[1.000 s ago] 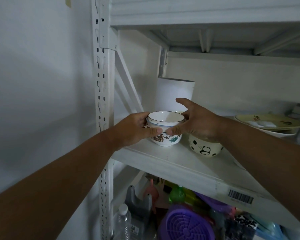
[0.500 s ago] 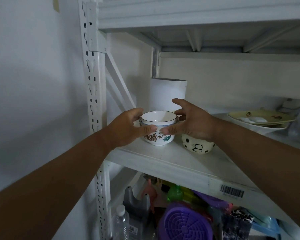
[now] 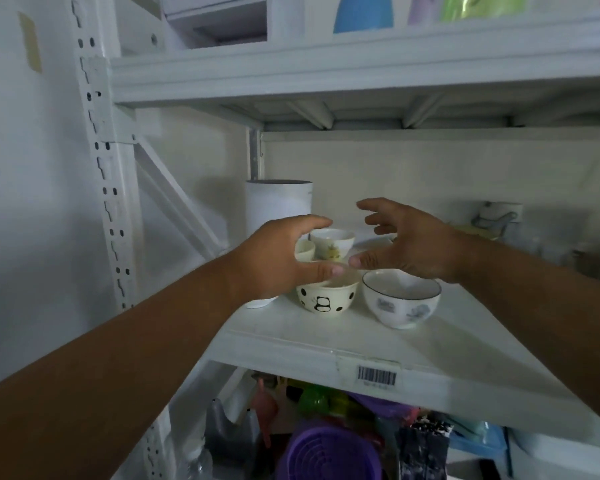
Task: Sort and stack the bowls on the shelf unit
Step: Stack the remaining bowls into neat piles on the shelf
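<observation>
Now both hands are empty, fingers spread wide: left hand (image 3: 278, 261) and right hand (image 3: 409, 244) hover above the panda bowl (image 3: 326, 299). Behind it stands a white tube (image 3: 278, 206); a blue-rimmed bowl (image 3: 400, 299) sits just beside. Earlier they held stacked bowls.

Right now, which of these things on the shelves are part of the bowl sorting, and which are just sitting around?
Part of the job:
- panda bowl
- blue-rimmed bowl
- yellow-print bowl
- small cream bowl
- left hand and right hand, both open, holding nothing

Just lying about:
- white cylinder
- purple basket
- barcode label
</observation>
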